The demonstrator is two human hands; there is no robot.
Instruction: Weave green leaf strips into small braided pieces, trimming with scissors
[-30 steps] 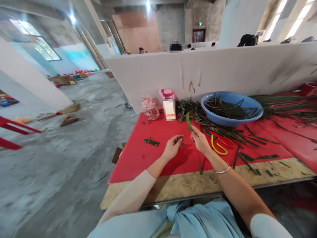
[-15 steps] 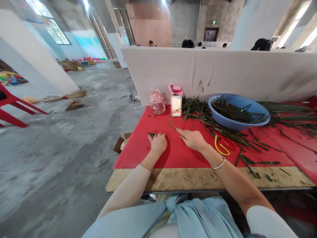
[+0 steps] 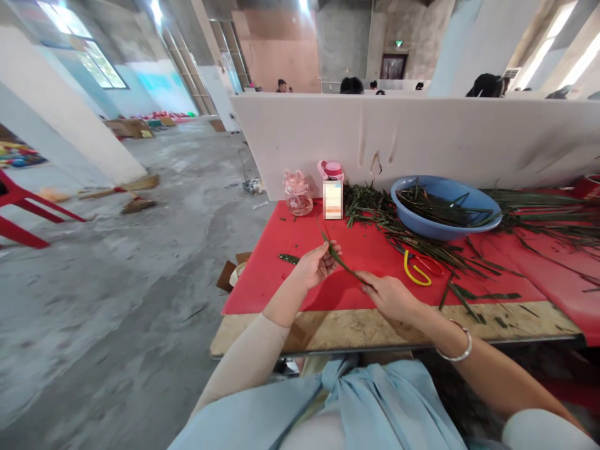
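A long, narrow green leaf strip (image 3: 345, 265) is stretched between my two hands above the red table cover (image 3: 262, 281). My left hand (image 3: 317, 265) pinches it near its far end, thumb on top and the other fingers curled beneath. Closer to me, my right hand (image 3: 391, 295) grips the other end between thumb and fingers. A small dark green piece (image 3: 288, 258) lies on the cover to the left of my left hand; what it is I cannot make out. Scissors (image 3: 417, 269) with yellow and red handles rest to the right, beyond my right hand.
A blue basin (image 3: 445, 232) holds leaf strips, with cut leaves (image 3: 368, 203) piled beside it. Near the white partition (image 3: 300, 134) stand a pink clear bottle (image 3: 299, 194), a pink-lidded bottle (image 3: 332, 169) and a blurred card or screen (image 3: 333, 200). The bare wood edge (image 3: 262, 331) runs along my side.
My left hand has left the dark green piece and moved right to pinch the leaf strip. My right hand has drawn back toward me with the strip, which is now lifted off the cover.
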